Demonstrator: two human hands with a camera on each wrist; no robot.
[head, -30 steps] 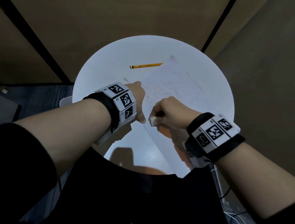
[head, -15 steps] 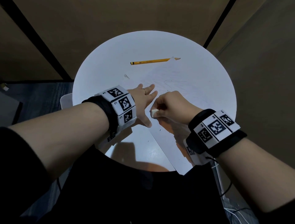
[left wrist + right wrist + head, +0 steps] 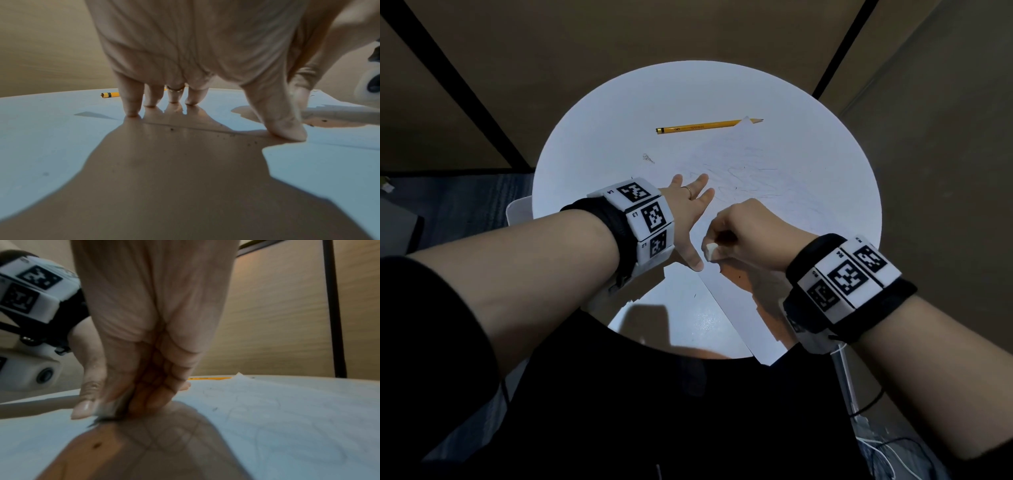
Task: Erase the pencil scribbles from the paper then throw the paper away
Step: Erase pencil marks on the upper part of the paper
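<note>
Paper [image 3: 774, 212]: lies flat on the round table [image 3: 592, 144], near corner hanging off the near edge; compared with a second ago its far corner has slid up to cover part of the pencil [image 3: 698, 126], so the sheet has shifted away from the person.
Left hand [image 3: 685, 212]: a second ago it lay with fingers tucked; now the fingers are spread straight, tips and thumb pressing down at the sheet's left edge. It grips nothing.
Right hand [image 3: 743, 236]: curled round a small white eraser [image 3: 710, 253], pinched between thumb and fingers, its tip down on the paper beside the left thumb. Its place has hardly changed over the last second.
Scribbles [image 3: 743, 178]: faint loops remain across the middle of the sheet, beyond both hands.
Crumbs: dark specks lie near the eraser and under the left palm.
Meaning: the flattened left hand looks like a fresh brace after the sheet crept, so rubbing can go on; erasing seems partway done, disposal not yet begun.
Risk: hard strokes toward the free far corner could crease the paper.
</note>
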